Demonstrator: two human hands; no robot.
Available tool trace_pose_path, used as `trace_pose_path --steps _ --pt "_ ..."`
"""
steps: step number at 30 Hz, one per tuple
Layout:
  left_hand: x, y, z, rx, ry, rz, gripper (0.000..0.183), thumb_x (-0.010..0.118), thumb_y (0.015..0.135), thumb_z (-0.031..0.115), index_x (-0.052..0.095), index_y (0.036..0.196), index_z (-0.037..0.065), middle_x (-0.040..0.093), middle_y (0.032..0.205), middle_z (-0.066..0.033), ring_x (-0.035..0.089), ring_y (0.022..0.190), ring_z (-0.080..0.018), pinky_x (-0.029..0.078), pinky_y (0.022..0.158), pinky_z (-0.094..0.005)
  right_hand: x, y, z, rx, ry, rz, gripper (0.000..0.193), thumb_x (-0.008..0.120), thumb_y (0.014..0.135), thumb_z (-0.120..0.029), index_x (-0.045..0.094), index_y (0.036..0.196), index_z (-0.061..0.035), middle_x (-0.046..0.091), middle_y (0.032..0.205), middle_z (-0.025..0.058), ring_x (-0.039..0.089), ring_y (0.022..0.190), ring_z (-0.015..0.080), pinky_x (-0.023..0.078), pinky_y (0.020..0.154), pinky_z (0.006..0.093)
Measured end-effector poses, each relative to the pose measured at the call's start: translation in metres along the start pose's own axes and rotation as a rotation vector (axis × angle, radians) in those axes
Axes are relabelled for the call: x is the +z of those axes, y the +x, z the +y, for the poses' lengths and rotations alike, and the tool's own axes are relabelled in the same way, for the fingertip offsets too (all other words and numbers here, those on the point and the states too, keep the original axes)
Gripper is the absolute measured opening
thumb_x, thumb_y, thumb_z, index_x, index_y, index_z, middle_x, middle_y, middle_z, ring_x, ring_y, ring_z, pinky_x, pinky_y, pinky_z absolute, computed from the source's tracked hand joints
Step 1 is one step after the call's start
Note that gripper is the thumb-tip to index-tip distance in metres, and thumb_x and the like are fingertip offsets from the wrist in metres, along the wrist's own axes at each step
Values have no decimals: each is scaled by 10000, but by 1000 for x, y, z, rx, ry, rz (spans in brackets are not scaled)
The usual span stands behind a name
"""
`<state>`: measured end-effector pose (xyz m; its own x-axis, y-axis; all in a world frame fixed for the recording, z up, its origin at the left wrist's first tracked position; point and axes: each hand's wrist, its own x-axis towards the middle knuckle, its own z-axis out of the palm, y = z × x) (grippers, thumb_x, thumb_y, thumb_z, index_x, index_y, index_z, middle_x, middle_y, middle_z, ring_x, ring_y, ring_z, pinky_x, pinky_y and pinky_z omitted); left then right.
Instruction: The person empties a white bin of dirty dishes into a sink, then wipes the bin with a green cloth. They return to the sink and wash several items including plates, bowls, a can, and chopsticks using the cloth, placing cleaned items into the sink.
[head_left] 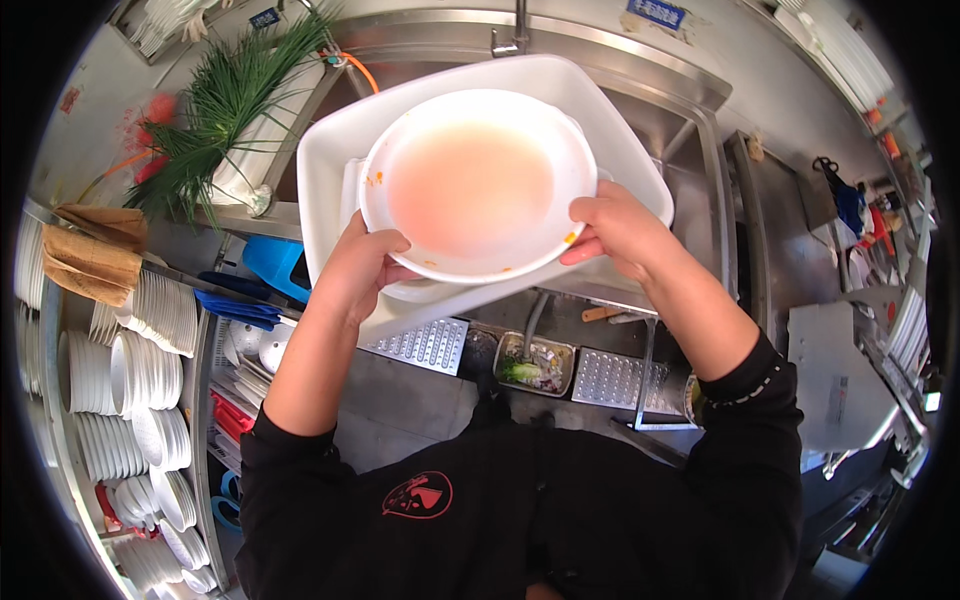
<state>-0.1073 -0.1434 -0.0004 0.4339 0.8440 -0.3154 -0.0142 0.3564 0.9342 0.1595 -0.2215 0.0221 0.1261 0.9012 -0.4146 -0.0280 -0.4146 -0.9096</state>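
Observation:
A large round white dish (475, 190) is between my two hands, with a pinkish-orange tint over its middle and small orange scraps on its rim. My left hand (358, 262) grips the near left edge, thumb on top. At the right edge, my right hand (622, 228) has its fingers closed on the rim. Below the dish is a big white tub (628, 160), set over the steel sink. Parts of other white dishes (420, 291) show under the held one; how many lie there is hidden.
A faucet (512, 45) stands behind the tub. Long green leafy stalks (230, 110) lie at the far left. Stacked white plates (145, 370) fill the left shelves. A scrap-filled drain basket (540, 365) sits low between perforated metal plates (425, 345). A steel counter (790, 210) stands right.

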Motion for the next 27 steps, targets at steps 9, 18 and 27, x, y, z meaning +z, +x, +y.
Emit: trace_pose_path --steps 9,18,27 --pt "98 -130 -67 -198 -134 -175 666 539 803 42 261 1408 28 547 1217 -177 660 959 -242 610 665 -316 -62 -189 57 36 -28 99 403 466 806 -57 513 1179 87 640 1026 170 669 858 233 579 620 298" --pt "155 -173 -262 -465 -34 -221 713 463 741 -71 182 1380 71 488 1213 -177 639 979 -297 609 659 -373 -102 -249 282 243 -11 227 487 469 743 -33 464 1228 8 629 956 103 650 734 158 524 515 252" --pt "158 -116 -532 -727 88 -141 702 474 716 -69 288 1370 107 534 1186 -134 631 997 -306 595 618 -410 -87 -197 590 497 -436 619 402 468 774 -115 512 1148 25 642 1005 269 616 948 438 468 889 482"
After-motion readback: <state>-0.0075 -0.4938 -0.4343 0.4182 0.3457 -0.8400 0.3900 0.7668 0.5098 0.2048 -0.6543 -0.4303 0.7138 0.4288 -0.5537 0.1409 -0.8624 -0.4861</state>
